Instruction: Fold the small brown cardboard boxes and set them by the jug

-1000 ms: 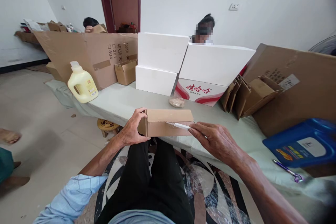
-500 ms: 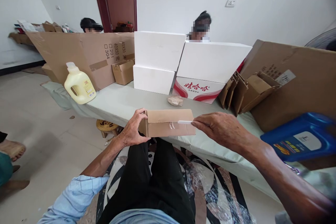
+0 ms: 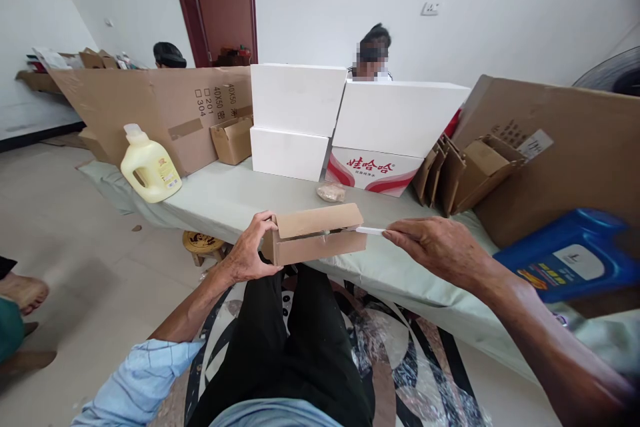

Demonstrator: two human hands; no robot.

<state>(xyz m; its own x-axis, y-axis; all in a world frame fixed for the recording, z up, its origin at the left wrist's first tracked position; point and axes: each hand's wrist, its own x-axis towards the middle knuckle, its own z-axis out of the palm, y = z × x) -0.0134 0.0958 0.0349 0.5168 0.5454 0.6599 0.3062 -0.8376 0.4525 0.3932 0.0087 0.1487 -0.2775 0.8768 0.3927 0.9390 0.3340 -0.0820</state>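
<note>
A small brown cardboard box (image 3: pixel 320 237) is held over my lap at the near edge of the table (image 3: pixel 235 197). My left hand (image 3: pixel 250 250) grips its left end, fingers curled round the corner. My right hand (image 3: pixel 440 247) is to the right of the box, fingers pinched on a thin white strip (image 3: pixel 370 231) that runs from the box's right end, with clear tape along the box's seam. The box lid is slightly raised at the front.
On the table stand a yellow jug (image 3: pixel 147 167), white foam boxes (image 3: pixel 300 117), a red-printed carton (image 3: pixel 375 170), folded small cartons (image 3: pixel 465 173), a large cardboard sheet (image 3: pixel 165 110) and a blue container (image 3: pixel 565 260). Two people sit behind the boxes. A foot (image 3: pixel 23 290) shows at left.
My right hand has drawn the white strip to the right, off the front of the box and past its right end. The box tilted slightly; my left hand kept its grip.
</note>
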